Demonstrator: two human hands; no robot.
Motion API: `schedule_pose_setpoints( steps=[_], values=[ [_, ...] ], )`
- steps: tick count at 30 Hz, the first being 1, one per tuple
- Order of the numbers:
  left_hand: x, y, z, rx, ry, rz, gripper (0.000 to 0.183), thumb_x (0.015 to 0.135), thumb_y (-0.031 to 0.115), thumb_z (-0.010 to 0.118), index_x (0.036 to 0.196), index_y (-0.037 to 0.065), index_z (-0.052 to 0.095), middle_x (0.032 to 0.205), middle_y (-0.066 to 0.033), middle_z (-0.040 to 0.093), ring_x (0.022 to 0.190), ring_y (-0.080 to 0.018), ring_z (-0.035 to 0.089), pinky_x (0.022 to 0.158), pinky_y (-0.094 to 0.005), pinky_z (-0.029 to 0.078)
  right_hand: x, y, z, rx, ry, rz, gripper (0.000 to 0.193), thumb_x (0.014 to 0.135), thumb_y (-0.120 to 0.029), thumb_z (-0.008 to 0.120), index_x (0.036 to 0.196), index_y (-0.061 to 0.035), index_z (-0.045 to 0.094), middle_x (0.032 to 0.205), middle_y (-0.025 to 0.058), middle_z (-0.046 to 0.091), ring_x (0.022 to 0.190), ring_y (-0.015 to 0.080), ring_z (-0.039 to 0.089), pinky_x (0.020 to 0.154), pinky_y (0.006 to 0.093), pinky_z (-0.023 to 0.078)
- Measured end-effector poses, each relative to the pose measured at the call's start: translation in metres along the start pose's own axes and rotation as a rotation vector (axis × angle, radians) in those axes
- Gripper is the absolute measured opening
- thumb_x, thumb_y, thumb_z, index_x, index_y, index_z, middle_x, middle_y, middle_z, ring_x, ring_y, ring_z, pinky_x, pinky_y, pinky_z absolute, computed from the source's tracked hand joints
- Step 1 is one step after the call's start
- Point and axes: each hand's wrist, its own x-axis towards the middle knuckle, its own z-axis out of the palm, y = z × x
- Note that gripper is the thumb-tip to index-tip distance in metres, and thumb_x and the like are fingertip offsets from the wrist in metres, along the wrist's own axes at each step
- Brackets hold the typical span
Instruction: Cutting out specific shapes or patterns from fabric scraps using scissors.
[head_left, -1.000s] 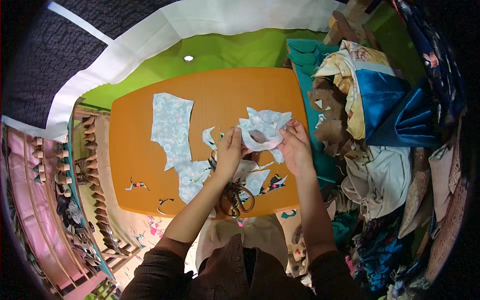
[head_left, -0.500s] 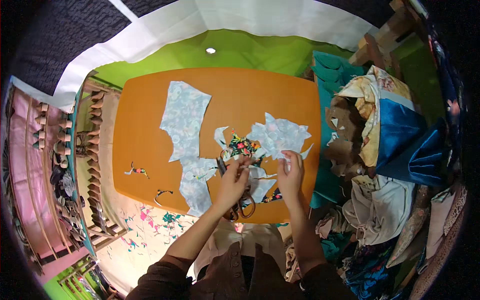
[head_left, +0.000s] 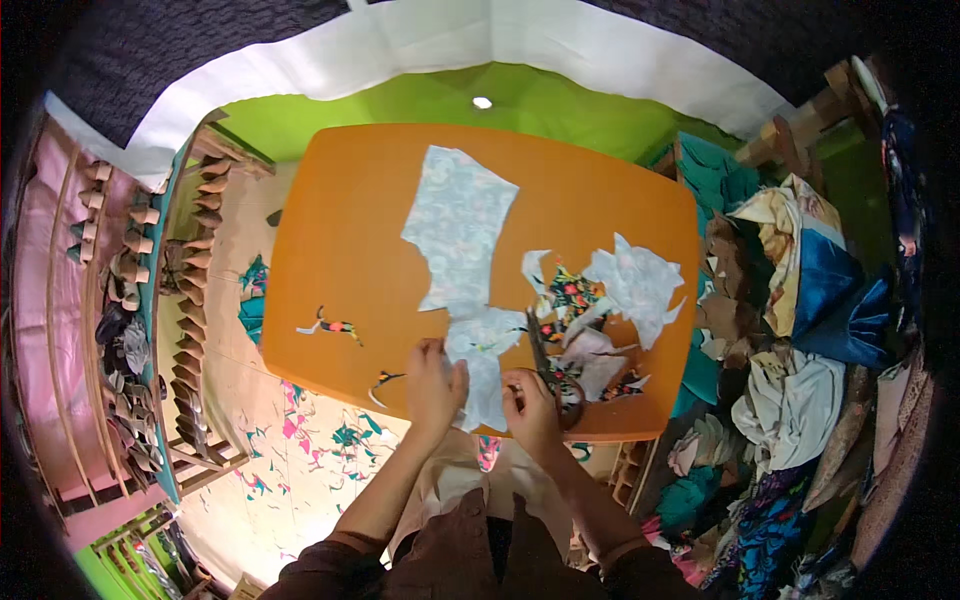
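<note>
The left hand (head_left: 436,392) has its fingers at the left edge of the lower pale blue piece (head_left: 484,352); whether they pinch it cannot be told. The right hand (head_left: 532,412) has its fingers curled beside the right edge, and their hold is unclear too. The piece lies at the near side of the table (head_left: 350,215). It looks thin and light, probably limp and quick to crease or slide, so opposite side edges seem the best hold, kept flat. Beyond it spreads an upper pale blue piece (head_left: 458,225). Rightward lie dark scissors (head_left: 538,345), black floral scraps (head_left: 574,292) and crumpled pale scraps (head_left: 632,278).
</note>
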Motion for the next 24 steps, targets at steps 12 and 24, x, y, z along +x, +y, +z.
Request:
schedule_pose_setpoints(
  steps=[12, 24],
  values=[
    [0.029, -0.018, -0.015, -0.402, -0.402, -0.156, 0.018, 0.079, 0.014, 0.051, 0.088, -0.002, 0.049, 0.079, -0.0152, 0.054, 0.073, -0.0258, 0.052, 0.065, -0.0334, 0.041, 0.012, 0.000, 0.043, 0.349, 0.148, 0.249, 0.048, 0.073, -0.002, 0.059, 0.114, -0.0059, 0.035, 0.085, 0.0051, 0.054, 0.072, 0.0109, 0.052, 0.060, 0.0207, 0.043],
    [0.068, -0.007, -0.067, -1.212, -0.404, -0.498, 0.034, 0.086, 0.021, 0.045, 0.114, 0.003, 0.036, 0.096, -0.0092, 0.049, 0.083, -0.0137, 0.050, 0.068, -0.0258, 0.044, 0.021, -0.067, 0.023, 0.968, -0.333, 0.354, 0.039, 0.080, -0.015, 0.054, 0.113, 0.0019, 0.043, 0.104, 0.0066, 0.053, 0.094, 0.0119, 0.051, 0.080, 0.0256, 0.040]
  ],
)
